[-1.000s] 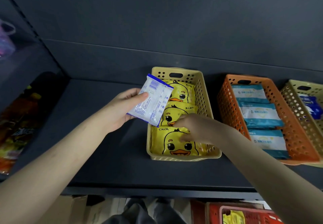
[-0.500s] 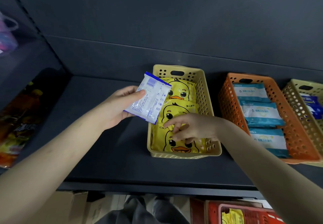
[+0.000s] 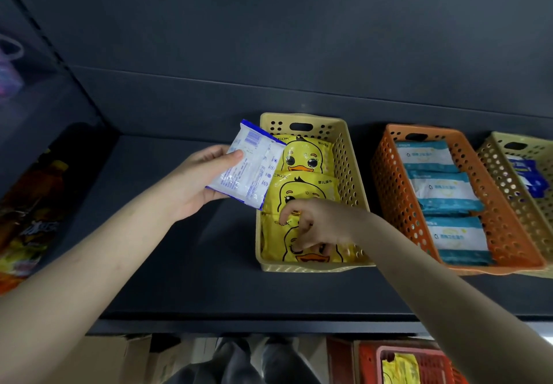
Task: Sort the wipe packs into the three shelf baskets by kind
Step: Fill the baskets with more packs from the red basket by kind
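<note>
Gripping the white-blue pack [image 3: 250, 171], my left hand [image 3: 193, 187] should carry it to the 3 o'clock tan basket [image 3: 500, 174]; right hand [image 3: 320, 225] curls on a duck pack [image 3: 276, 244], grasp unclear.

Duck packs [image 3: 305, 156] fill the yellow basket [image 3: 353, 156]; open shelf [image 3: 224, 279] lies left.
</note>
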